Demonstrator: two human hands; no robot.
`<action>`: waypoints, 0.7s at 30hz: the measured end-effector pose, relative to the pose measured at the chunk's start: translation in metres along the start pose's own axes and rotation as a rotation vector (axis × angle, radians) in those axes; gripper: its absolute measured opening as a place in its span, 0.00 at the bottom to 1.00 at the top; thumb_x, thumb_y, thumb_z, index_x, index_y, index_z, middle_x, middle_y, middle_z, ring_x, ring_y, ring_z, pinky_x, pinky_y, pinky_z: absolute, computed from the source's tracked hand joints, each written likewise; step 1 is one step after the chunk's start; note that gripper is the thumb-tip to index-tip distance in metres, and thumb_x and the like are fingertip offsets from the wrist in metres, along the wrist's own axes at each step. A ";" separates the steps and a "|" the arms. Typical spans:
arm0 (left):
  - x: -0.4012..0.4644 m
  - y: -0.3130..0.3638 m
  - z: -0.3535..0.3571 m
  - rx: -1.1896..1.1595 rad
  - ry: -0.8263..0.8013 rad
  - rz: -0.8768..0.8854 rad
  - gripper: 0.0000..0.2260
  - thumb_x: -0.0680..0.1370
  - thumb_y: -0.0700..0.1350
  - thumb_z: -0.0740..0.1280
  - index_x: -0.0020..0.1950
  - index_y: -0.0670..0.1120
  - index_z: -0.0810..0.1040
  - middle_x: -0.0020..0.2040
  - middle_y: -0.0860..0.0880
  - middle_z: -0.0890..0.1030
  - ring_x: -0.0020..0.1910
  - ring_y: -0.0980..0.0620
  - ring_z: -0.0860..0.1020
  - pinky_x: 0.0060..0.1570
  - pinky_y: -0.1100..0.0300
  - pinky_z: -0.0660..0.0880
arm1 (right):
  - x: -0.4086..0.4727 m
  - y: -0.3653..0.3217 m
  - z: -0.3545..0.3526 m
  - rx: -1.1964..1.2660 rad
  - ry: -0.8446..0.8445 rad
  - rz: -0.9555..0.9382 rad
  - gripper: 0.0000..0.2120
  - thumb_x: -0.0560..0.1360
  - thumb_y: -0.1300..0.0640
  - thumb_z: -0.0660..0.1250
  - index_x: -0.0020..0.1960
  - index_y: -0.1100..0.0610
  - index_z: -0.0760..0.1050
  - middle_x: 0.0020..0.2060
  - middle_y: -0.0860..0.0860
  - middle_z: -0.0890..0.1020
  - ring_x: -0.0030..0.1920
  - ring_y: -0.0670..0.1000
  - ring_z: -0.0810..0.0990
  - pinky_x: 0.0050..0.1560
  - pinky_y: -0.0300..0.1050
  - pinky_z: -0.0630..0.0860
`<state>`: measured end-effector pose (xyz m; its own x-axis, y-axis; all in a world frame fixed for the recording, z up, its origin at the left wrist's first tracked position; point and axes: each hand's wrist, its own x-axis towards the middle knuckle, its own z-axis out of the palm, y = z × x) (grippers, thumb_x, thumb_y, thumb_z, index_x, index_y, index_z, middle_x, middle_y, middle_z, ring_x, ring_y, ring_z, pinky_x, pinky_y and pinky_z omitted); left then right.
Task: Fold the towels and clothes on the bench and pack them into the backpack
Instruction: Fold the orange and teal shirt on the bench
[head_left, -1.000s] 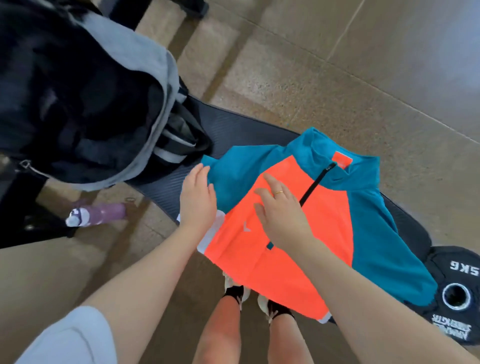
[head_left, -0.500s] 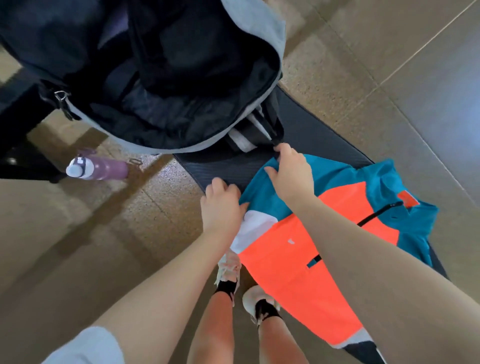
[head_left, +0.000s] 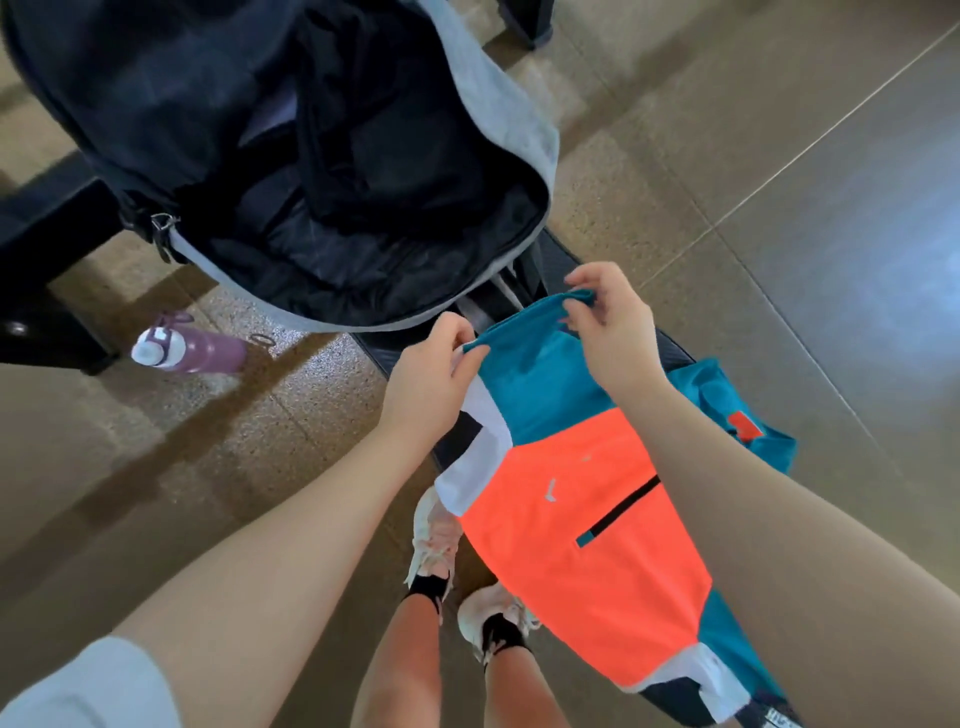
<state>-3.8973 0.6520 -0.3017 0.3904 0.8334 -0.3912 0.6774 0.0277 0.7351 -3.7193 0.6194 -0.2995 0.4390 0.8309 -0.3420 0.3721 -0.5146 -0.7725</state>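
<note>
The backpack (head_left: 291, 171) is sitting open at the far left end of the bench (head_left: 670, 353), its mouth facing the person. The jacket (head_left: 587, 519) is lying along the bench to the right of the backpack. The left hand (head_left: 431, 374) and right hand (head_left: 613, 327) are pinching the jacket's edge nearest the backpack, side by side. A bottle (head_left: 192, 348) is lying on the floor (head_left: 779, 156), left of the bench and below the backpack. The person's shoes (head_left: 457, 571) are standing on the floor just before the bench.

Black bench (head_left: 550, 270) carries backpack (head_left: 291, 156), jacket (head_left: 587, 514); bottle (head_left: 192, 349) on floor (head_left: 779, 156).
</note>
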 end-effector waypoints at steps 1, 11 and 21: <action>0.003 0.006 -0.001 0.004 0.003 0.016 0.08 0.78 0.47 0.63 0.54 0.45 0.72 0.40 0.49 0.77 0.42 0.46 0.76 0.41 0.53 0.71 | 0.004 -0.004 -0.005 0.018 0.019 -0.006 0.14 0.75 0.66 0.61 0.55 0.50 0.73 0.42 0.44 0.77 0.42 0.54 0.79 0.52 0.51 0.77; -0.036 0.009 0.020 0.124 -0.379 0.246 0.12 0.72 0.38 0.69 0.55 0.45 0.82 0.43 0.48 0.78 0.44 0.56 0.75 0.48 0.59 0.70 | -0.089 0.050 -0.056 -0.234 -0.214 0.116 0.09 0.68 0.69 0.67 0.39 0.55 0.74 0.33 0.45 0.75 0.36 0.49 0.72 0.36 0.37 0.64; -0.049 0.017 0.057 0.659 -0.875 0.381 0.21 0.66 0.51 0.54 0.48 0.50 0.83 0.52 0.54 0.73 0.54 0.52 0.69 0.56 0.56 0.65 | -0.123 0.095 -0.071 -0.123 -0.263 0.444 0.12 0.78 0.54 0.61 0.42 0.58 0.77 0.39 0.51 0.81 0.33 0.46 0.74 0.39 0.41 0.69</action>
<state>-3.8694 0.5800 -0.3016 0.7626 0.0524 -0.6448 0.5159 -0.6506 0.5573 -3.6799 0.4537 -0.2928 0.3617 0.5441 -0.7571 0.2971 -0.8370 -0.4596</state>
